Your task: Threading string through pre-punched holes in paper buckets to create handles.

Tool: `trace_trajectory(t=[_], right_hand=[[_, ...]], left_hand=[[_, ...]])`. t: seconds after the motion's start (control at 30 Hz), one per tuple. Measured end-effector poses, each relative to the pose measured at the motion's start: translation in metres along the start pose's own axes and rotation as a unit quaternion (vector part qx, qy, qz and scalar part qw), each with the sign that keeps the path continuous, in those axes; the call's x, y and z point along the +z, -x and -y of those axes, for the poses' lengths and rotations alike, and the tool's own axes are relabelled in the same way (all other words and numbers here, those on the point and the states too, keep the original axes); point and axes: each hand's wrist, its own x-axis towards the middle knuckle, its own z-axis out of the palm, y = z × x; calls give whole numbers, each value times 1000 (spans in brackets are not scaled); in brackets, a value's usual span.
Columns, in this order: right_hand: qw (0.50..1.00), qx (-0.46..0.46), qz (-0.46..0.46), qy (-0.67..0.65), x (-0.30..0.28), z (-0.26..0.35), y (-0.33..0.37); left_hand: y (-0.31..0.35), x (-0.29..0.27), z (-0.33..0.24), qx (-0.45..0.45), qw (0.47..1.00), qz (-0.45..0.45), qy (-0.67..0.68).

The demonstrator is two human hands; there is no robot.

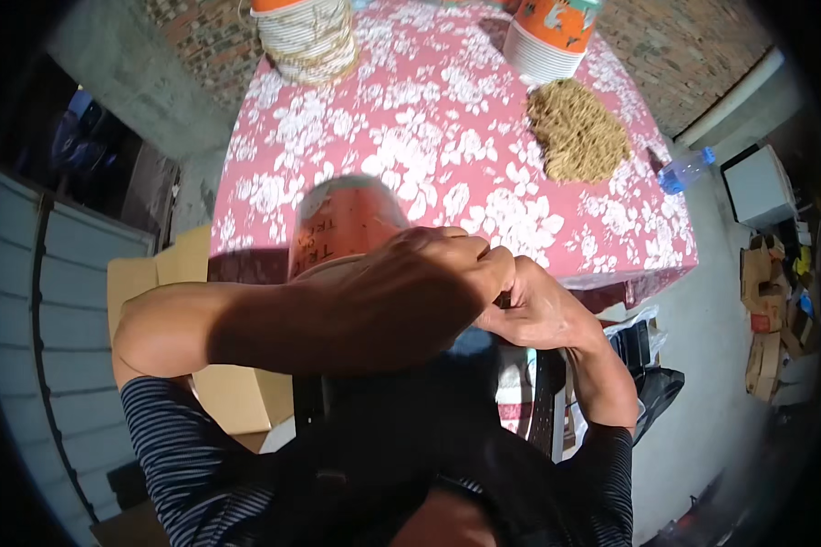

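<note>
My left hand (452, 260) and my right hand (543, 310) meet just off the table's near edge, in front of my body. Both have their fingers curled in against each other. Whatever is between them, if anything, is hidden by the knuckles. My left forearm crosses in front of an orange cylindrical container (351, 219) with dark printing, covering its lower part. That container is at the near left of the table (337, 137), which has a pink cloth with white flowers.
A bundle of brown straw-like cord (579, 132) lies at the right. Behind it stands an orange-and-white bucket (547, 41); a cord-wrapped one (306, 41) is at far left. A blue-capped plastic bottle (684, 171) is by the right edge. Cardboard (233, 397) sits low at left.
</note>
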Motion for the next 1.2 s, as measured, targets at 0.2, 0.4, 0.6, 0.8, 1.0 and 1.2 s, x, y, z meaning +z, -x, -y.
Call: trace_trajectory(t=[0.2, 0.4, 0.6, 0.8, 1.0, 1.2], right_hand=[[992, -54, 114, 0, 33, -8, 30], [984, 113, -9, -140, 83, -36, 54], [993, 103, -19, -51, 127, -31, 93], [994, 111, -17, -8, 161, -25, 112], [990, 87, -65, 86, 173, -34, 131], [985, 41, -166, -1, 164, -44, 123]], left_hand=[[49, 63, -41, -19, 988, -122, 95], [71, 95, -31, -166, 946, -54, 275], [111, 123, -58, -170, 937, -104, 288], [151, 172, -41, -201, 859, -73, 465], [143, 216, -22, -149, 803, -68, 573], [114, 216, 8, -137, 831, -50, 536]])
